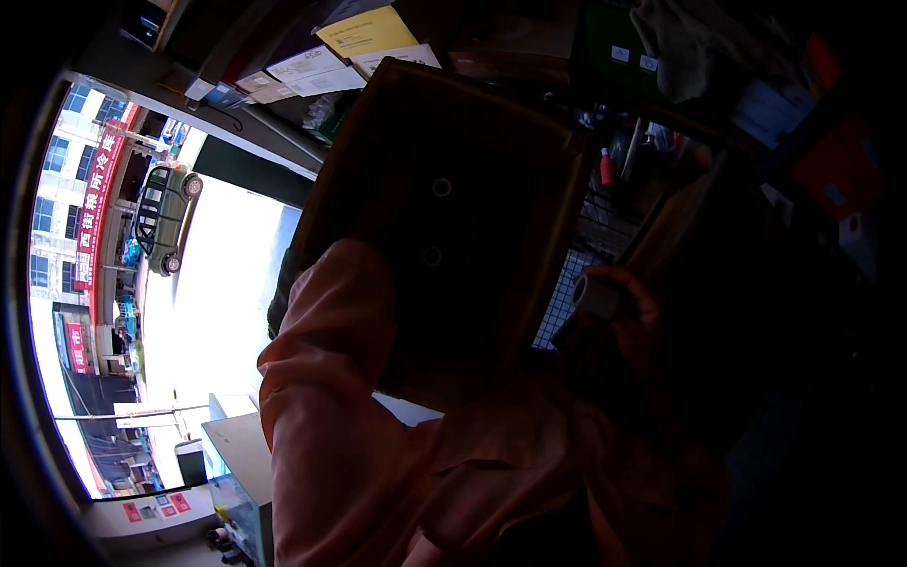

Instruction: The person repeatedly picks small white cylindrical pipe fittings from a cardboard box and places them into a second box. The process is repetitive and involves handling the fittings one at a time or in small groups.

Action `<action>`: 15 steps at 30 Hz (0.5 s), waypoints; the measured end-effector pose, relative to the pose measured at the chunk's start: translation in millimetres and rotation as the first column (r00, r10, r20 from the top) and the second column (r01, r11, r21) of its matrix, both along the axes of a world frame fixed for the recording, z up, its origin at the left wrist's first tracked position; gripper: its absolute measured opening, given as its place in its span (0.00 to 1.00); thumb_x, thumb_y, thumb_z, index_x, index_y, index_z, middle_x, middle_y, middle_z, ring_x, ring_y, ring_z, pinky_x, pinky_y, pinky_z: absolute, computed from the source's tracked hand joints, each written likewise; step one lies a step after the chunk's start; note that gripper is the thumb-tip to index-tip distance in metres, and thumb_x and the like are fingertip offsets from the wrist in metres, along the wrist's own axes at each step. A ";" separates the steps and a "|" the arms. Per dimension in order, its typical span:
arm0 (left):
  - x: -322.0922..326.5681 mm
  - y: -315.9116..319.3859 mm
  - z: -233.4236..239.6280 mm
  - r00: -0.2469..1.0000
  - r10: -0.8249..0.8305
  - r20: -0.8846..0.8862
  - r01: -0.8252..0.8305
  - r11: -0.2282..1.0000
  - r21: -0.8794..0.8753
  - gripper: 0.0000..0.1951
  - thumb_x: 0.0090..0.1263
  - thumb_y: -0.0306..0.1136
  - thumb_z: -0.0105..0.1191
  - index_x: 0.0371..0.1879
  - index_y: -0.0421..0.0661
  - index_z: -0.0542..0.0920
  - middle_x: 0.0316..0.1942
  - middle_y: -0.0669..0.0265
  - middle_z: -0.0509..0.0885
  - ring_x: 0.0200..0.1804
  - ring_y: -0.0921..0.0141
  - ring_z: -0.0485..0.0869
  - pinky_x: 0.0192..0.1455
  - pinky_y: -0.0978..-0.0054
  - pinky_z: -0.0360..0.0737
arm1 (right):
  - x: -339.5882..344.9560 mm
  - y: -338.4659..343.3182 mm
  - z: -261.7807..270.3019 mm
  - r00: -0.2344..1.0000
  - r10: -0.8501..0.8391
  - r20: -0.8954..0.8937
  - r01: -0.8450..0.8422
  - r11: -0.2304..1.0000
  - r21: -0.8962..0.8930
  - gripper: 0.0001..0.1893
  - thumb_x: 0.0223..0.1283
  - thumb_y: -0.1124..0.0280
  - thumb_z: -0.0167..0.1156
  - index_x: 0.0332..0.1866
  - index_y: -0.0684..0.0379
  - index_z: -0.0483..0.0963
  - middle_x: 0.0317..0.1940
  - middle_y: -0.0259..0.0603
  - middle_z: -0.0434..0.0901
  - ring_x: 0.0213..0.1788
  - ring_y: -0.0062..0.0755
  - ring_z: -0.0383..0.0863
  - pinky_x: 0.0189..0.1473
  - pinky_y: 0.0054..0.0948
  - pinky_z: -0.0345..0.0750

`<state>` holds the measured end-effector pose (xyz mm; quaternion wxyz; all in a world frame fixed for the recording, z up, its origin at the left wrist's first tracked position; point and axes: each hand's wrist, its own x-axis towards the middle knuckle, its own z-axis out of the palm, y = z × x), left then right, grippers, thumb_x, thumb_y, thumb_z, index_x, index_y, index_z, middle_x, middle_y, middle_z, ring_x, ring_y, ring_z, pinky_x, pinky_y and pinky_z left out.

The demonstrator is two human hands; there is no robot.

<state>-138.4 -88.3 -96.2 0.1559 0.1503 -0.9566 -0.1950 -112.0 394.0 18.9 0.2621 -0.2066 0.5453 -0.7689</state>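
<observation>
My right hand (pixel 634 305), dim in the shade, holds a pale, short hollow cylinder, possibly a roll of tape (pixel 596 297), beside the right side of a large dark open box or drawer (pixel 567 205). Its fingers curl round the cylinder's far side. My left sleeve (pixel 333 319) reaches the box's left side; the left hand is not visible, lost in shadow. Deep in the box, two small pale rings, an upper ring (pixel 441 187) and a lower ring (pixel 432 256), show faintly. Most of the box's inside is too dark to make out.
Cartons and a yellow packet (pixel 367 32) lie beyond the box. At the right are a wire basket (pixel 609 220), a small red bottle (pixel 606 167) and a blue-white grid surface (pixel 560 298). A glass-sided cabinet (pixel 244 453) stands lower left, beside a bright street opening with a parked vehicle (pixel 161 220).
</observation>
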 end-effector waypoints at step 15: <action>48.7 274.6 183.9 0.599 -0.788 -0.145 0.676 0.399 0.619 0.27 0.59 0.33 0.62 0.58 0.45 0.70 0.50 0.61 0.76 0.50 0.66 0.78 0.51 0.71 0.78 | -0.4 0.9 -15.0 0.977 -0.164 -0.139 0.170 0.985 0.033 0.13 0.60 0.77 0.53 0.50 0.60 0.68 0.43 0.37 0.75 0.44 0.24 0.77 0.42 0.24 0.77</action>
